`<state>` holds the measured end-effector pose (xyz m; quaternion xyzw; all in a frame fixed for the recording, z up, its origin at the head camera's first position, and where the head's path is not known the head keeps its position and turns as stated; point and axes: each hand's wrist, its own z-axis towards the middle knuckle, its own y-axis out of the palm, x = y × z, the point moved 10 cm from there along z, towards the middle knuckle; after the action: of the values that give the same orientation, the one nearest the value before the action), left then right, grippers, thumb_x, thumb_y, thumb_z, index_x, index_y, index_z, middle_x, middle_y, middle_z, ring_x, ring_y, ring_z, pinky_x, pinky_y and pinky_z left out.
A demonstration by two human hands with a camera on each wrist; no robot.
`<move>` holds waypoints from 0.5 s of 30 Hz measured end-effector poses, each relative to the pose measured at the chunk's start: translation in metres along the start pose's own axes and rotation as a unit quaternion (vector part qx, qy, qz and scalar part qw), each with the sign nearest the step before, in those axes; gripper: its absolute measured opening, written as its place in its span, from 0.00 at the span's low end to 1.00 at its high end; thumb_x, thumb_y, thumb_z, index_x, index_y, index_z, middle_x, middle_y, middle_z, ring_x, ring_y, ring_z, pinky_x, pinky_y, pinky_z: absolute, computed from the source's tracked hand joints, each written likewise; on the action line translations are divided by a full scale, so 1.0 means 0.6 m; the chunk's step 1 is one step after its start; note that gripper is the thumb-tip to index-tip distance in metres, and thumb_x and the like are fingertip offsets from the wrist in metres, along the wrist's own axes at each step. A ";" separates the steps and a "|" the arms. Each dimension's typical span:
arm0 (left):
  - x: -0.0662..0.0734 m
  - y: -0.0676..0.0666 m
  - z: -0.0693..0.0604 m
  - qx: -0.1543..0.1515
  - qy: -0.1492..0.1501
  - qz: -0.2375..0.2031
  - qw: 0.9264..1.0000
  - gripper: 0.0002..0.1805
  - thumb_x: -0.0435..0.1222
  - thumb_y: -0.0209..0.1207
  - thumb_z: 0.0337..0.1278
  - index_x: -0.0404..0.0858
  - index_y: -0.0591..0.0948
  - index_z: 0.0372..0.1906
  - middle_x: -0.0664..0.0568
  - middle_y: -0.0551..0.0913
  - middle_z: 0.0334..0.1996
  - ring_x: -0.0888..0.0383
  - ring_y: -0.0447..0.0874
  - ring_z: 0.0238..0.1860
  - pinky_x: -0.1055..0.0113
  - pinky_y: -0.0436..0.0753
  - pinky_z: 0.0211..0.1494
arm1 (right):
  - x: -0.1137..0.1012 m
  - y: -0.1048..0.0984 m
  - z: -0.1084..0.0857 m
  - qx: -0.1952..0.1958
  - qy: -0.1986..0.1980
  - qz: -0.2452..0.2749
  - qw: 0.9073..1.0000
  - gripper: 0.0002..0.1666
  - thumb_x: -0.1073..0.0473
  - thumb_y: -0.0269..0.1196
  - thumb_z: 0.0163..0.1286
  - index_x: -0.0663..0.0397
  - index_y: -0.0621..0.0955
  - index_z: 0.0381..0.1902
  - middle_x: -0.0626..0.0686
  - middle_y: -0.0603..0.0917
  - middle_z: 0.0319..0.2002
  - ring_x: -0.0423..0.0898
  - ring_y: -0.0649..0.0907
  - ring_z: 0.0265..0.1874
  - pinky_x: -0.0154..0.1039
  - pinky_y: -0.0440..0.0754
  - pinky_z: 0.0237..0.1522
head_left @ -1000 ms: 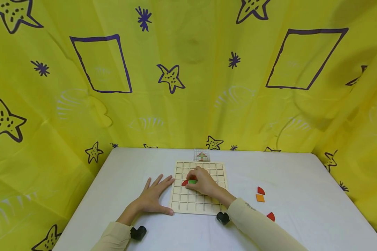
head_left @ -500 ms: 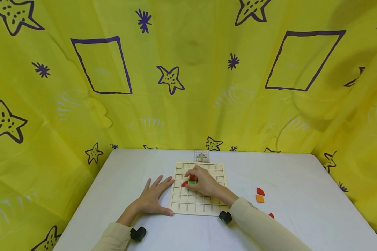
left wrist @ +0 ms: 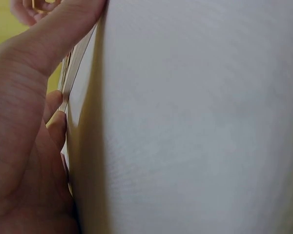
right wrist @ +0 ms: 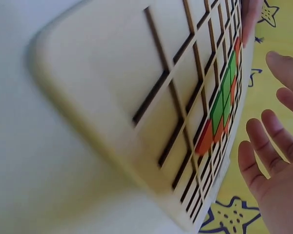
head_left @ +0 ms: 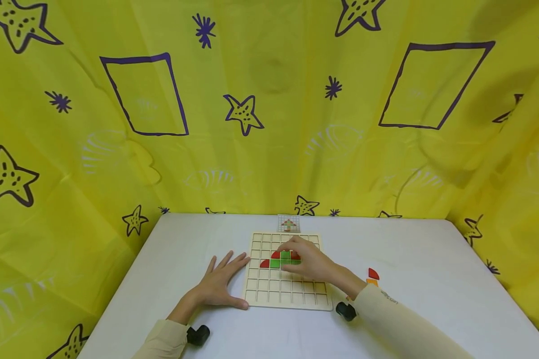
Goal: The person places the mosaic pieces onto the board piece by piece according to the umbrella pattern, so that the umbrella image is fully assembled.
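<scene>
My left hand (head_left: pixel 218 282) lies with fingers spread on the table, thumb and fingertips against the left side of a wooden grid board (head_left: pixel 269 297). In the left wrist view, the left hand (left wrist: pixel 19 122) rests along the board's edge. Above the board's middle hovers my right hand (head_left: pixel 312 259), fingers bent and thumb apart. The right wrist view shows the right hand (right wrist: pixel 278 180) holding nothing, apart from the tiles. Green square tiles (head_left: pixel 275 264) sit in the grid, with red quarter-circle tiles (head_left: pixel 264 264) at the row ends. The right hand partly hides them in the head view.
A small pattern card (head_left: pixel 288 223) lies behind the board. Right of it are a red quarter-circle tile (head_left: pixel 373 273) and an orange square tile (head_left: pixel 372 282), partly behind the right sleeve (head_left: pixel 400 314). A yellow curtain (head_left: pixel 269 164) stands behind the table.
My right hand has moved right across the board, uncovering more green and red tiles. Its sleeve now covers the lower red tile at the right. The left hand stays in place.
</scene>
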<state>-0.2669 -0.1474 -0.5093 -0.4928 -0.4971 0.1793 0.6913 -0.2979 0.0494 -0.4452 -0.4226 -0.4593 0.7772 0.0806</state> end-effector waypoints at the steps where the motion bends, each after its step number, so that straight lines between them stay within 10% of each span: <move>1: 0.000 0.000 0.000 0.001 0.001 0.001 1.000 0.66 0.68 0.74 0.35 0.44 0.62 0.81 0.48 0.58 0.81 0.36 0.42 0.81 0.27 0.32 0.75 | 0.003 -0.005 -0.005 0.001 0.001 -0.005 1.000 0.25 0.56 0.74 0.66 0.56 0.83 0.58 0.55 0.81 0.53 0.53 0.82 0.49 0.50 0.84 0.51; 15: 0.003 -0.002 0.000 -0.013 -0.008 0.012 1.000 0.64 0.66 0.75 0.37 0.44 0.62 0.80 0.47 0.58 0.81 0.35 0.43 0.81 0.26 0.34 0.74 | 0.057 -0.077 -0.105 0.007 0.032 -0.031 0.999 0.22 0.57 0.75 0.63 0.56 0.85 0.54 0.53 0.84 0.49 0.52 0.82 0.44 0.50 0.85 0.46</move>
<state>-0.2666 -0.1467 -0.5074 -0.5068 -0.4988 0.1851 0.6783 -0.2857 0.1341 -0.4430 -0.4323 -0.4640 0.7634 0.1225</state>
